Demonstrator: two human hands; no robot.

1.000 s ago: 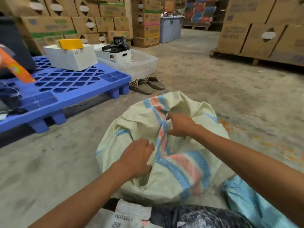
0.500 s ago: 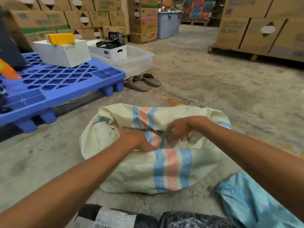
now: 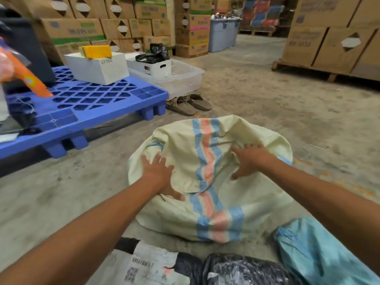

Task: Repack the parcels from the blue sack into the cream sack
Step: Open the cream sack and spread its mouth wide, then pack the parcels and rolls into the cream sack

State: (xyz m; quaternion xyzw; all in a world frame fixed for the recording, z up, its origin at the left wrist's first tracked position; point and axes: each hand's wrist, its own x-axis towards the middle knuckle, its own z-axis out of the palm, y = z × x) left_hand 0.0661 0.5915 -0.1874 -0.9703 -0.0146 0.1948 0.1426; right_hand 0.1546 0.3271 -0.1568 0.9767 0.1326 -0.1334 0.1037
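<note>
Grip spread: left hand (image 3: 159, 173) and right hand (image 3: 248, 161) flat on cream sack (image 3: 257, 202); stripe (image 3: 207, 153) runs near-to-far.

The pale blue woven sack (image 3: 320, 254) is cut off at the lower right corner, and the black plastic-wrapped parcel (image 3: 242, 270) and grey parcel with a white barcode label (image 3: 148, 266) at the bottom edge, its print too blurred to read. Folds of the striped cream woven sack (image 3: 181, 145) hide its inside. The orange object (image 3: 30, 79) at the left edge is too blurred to identify.
</note>
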